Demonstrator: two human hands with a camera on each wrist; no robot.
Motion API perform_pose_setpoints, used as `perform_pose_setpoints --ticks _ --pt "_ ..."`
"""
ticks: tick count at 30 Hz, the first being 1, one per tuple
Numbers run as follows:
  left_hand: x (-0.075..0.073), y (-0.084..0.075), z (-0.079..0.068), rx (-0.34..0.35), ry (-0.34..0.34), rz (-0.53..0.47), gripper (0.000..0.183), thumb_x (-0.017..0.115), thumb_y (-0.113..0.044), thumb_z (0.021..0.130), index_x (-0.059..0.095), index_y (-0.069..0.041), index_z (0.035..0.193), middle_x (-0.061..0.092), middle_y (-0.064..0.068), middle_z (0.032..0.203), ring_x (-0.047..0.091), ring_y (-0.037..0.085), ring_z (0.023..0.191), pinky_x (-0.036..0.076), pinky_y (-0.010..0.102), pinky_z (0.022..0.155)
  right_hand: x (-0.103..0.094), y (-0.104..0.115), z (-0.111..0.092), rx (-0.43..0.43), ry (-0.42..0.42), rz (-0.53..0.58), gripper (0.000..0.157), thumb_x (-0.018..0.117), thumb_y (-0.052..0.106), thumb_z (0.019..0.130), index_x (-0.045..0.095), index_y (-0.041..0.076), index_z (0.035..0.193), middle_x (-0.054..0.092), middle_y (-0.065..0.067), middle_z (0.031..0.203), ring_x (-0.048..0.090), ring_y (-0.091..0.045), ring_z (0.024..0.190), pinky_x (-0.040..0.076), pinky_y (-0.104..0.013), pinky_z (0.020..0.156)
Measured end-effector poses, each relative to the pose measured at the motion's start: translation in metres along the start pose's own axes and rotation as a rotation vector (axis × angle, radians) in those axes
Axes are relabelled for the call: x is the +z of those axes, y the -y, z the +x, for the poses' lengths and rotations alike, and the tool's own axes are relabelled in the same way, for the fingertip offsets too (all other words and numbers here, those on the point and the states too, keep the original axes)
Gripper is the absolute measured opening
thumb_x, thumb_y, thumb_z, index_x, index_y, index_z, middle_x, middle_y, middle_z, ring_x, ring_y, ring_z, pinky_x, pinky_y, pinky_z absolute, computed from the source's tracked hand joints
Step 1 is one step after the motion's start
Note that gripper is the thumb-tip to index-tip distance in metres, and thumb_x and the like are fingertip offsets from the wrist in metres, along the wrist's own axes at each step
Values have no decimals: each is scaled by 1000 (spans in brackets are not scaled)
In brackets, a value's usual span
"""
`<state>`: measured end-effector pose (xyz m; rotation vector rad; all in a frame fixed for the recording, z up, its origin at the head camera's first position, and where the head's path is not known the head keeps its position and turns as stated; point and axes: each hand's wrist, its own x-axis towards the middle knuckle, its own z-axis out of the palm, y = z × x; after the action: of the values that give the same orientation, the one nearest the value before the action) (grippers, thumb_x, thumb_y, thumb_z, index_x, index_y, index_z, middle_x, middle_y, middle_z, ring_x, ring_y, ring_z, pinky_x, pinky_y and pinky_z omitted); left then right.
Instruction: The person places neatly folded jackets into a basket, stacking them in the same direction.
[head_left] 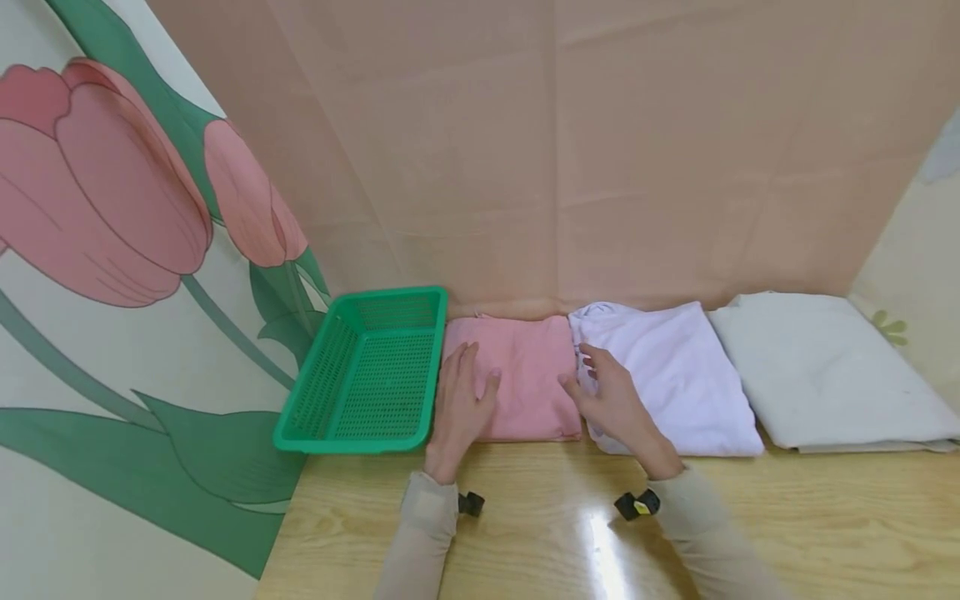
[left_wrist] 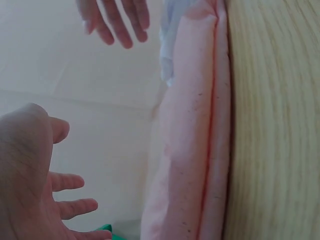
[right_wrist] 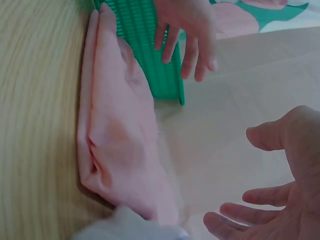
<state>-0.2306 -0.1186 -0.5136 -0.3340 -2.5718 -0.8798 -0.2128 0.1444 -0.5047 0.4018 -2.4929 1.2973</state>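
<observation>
A folded pink cloth [head_left: 525, 367] lies flat on the wooden table, its layered front fold showing in both wrist views. My left hand [head_left: 462, 404] is over its left side, fingers spread and pointing forward. Over its right edge, my right hand [head_left: 611, 396] has its fingers apart and bent slightly inward. The left wrist view shows the left hand [left_wrist: 30, 180] raised above the pink cloth [left_wrist: 192, 130], holding nothing. In the right wrist view the right hand [right_wrist: 280, 190] likewise has nothing between its fingers. A folded pale lilac cloth [head_left: 667, 375] lies right beside the pink one.
An open green plastic basket [head_left: 435, 392] stands left of the pink cloth, with nothing in it. A folded off-white cloth [head_left: 832, 375] lies at the far right. Behind everything hangs a beige sheet [head_left: 555, 167]. Bare wooden tabletop [head_left: 540, 517] runs along the front.
</observation>
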Motion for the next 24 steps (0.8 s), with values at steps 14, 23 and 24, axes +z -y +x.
perform_pose_setpoints --ticks 14,23,24 --pt "15 13 -3 -148 57 -4 64 59 -39 107 47 -5 160 42 22 166 39 39 154 32 54 127 25 -10 -2 97 49 26 75 75 22 99 40 -14 155 51 -40 149 54 -55 135 49 -63 110" --pt "21 19 -5 -169 36 -40 60 65 -28 104 51 0 155 43 27 163 40 43 153 33 57 126 33 -15 -7 76 118 -5 73 70 21 101 38 -16 155 45 -40 156 46 -55 144 37 -65 120" --pt "22 20 -5 -185 41 -46 60 64 -28 104 51 1 155 42 27 164 39 43 153 32 57 126 34 -16 -8 70 114 -8 73 70 20 101 38 -16 155 45 -40 156 45 -55 144 36 -65 121"
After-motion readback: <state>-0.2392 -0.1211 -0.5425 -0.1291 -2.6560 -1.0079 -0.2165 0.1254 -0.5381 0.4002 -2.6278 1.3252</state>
